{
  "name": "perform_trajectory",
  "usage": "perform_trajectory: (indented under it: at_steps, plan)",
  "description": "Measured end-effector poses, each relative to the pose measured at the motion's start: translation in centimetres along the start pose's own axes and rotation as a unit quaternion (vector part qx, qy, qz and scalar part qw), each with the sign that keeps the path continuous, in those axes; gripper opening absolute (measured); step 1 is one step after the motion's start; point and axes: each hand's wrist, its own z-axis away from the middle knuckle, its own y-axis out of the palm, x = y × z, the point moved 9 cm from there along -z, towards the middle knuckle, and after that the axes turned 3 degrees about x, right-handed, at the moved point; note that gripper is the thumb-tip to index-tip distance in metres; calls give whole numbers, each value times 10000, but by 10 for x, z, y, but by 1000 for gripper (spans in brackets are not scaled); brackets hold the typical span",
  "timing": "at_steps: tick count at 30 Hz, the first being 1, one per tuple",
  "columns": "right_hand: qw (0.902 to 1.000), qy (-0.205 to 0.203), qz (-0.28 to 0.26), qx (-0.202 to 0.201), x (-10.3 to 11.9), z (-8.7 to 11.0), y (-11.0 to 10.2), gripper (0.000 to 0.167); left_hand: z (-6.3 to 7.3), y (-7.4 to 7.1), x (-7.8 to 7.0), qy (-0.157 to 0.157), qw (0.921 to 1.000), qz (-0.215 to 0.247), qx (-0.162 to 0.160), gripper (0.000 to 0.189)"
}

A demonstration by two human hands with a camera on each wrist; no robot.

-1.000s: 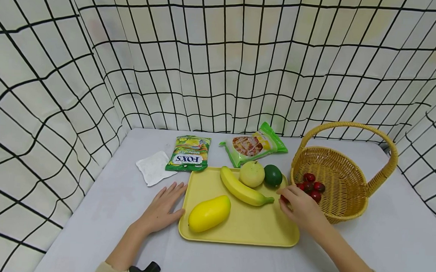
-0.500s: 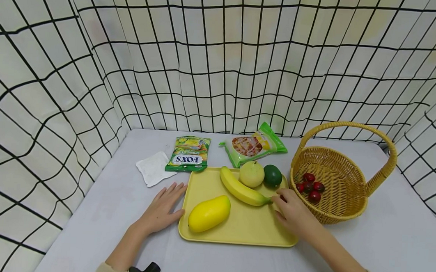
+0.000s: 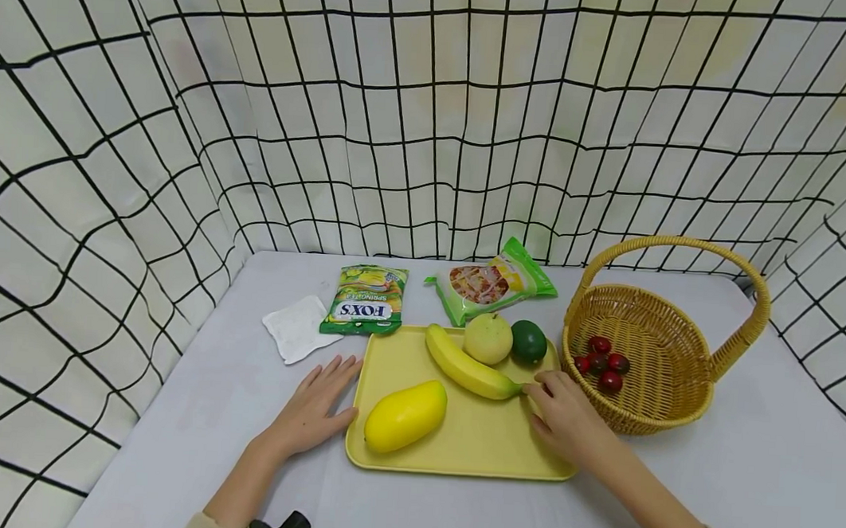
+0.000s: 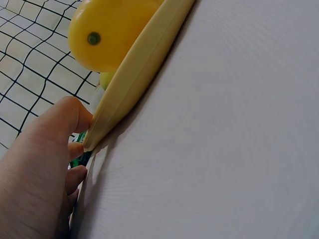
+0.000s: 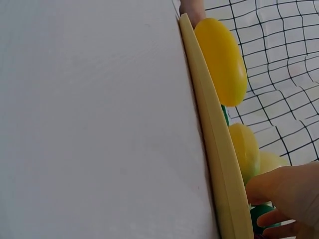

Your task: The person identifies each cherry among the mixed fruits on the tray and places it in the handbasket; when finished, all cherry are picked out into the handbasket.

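Note:
A yellow tray (image 3: 485, 451) bears a mango (image 3: 405, 416), a banana (image 3: 468, 366), a round pale green fruit (image 3: 488, 338) and a dark green avocado-like fruit (image 3: 529, 342). My left hand (image 3: 315, 410) lies with fingers spread beside the tray's left edge, its thumb touching the rim. Over the tray's right side, my right hand (image 3: 566, 411) has its fingertips by the banana's stem; what lies beneath the palm is hidden. In the right wrist view, the right hand's thumb and fingers stand apart, with green fruit showing behind the gap.
A wicker basket (image 3: 669, 365) with a tall handle stands to the right, holding several dark red cherry-like fruits (image 3: 609, 381). Behind the tray lie a green FOX'S candy bag (image 3: 367, 297), a green snack packet (image 3: 490, 283) and a white cloth (image 3: 297, 329). Black netting (image 3: 468, 83) surrounds the table.
My right hand has shifted left from the basket's edge onto the tray's right side. A red fruit seen under its fingers earlier is out of sight. The left hand stays put.

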Motion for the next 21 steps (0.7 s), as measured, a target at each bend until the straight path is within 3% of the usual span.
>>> perform_trajectory:
  at_steps: [9, 21]
  plan:
    - [9992, 386, -36, 53, -2, 0, 0, 27, 0, 0, -1, -8, 10000, -4, 15, 66]
    - [9987, 499, -26, -89, -3, 1, -2, 23, 0, -1, -1, 12, 10000, -2, -1, 65]
